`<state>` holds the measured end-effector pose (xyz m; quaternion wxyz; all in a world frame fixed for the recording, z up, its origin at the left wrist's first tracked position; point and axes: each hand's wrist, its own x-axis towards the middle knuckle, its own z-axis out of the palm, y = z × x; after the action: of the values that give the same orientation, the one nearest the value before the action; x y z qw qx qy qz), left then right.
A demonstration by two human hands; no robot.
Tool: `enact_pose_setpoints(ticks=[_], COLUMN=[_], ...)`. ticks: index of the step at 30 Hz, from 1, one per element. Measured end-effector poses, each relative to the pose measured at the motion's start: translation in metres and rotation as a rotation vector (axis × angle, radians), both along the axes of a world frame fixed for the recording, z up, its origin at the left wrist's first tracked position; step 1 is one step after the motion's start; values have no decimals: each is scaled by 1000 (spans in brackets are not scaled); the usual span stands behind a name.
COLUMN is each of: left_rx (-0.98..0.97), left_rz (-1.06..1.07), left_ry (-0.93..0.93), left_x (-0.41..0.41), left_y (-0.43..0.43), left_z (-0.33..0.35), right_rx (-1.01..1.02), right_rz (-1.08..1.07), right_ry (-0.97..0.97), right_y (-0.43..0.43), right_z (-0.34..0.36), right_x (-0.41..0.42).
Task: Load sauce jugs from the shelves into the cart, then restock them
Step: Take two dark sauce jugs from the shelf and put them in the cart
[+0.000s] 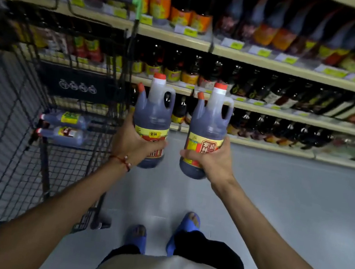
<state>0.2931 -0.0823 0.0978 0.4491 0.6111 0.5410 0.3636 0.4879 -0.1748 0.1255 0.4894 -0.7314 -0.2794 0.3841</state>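
Two jugs are up in the air, and both arms are stretching out over the blue sandals and the pale floor. The left hand, a red cord at its wrist, is wrapping fingers and thumb round the lower body of the left jug. The right hand is gripping the right jug the same way, fingers curling across the label.

Both jugs are standing upright, red caps on top, side by side and just apart, hanging between the person and the shelves. Off to the left the cart is waiting, and two more jugs are lying on their sides in it, near its far end. Beyond, the shelves are running across in tiers, packed with dark bottles.

With so few jugs in the cart, this is looking like loading, though that is a judgement. The grips are sitting low on full, heavy jugs, so the tops are likely wanting to tip. Doing it well is probably meaning swinging left with the jugs apart so they are not knocking. It is also meaning clearing the wire rim and lowering each one down beside the pair already lying there rather than dropping it. Going one hand at a time is looking safer than both together.
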Motion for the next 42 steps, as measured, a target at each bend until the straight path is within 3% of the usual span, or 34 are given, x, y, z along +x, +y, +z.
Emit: enact_pose_setpoints(ticks=[7,22,34,42], left_rx=[45,58,123,143], left_rz=[-189,-357,-542,-659], left_ry=[65,24,43,79], left_x=[119,436,699,879], left_y=[-6,-85,-72,-51], left_z=[22,44,56,66], right_rx=[67,103,167,193], right_rz=[-179,-289,-470,-551], right_ry=[-1,-155,-240,-175], right_y=[-53,-170,-177,-162], right_z=[12,33,26,25], right_x=[100,391,631,796])
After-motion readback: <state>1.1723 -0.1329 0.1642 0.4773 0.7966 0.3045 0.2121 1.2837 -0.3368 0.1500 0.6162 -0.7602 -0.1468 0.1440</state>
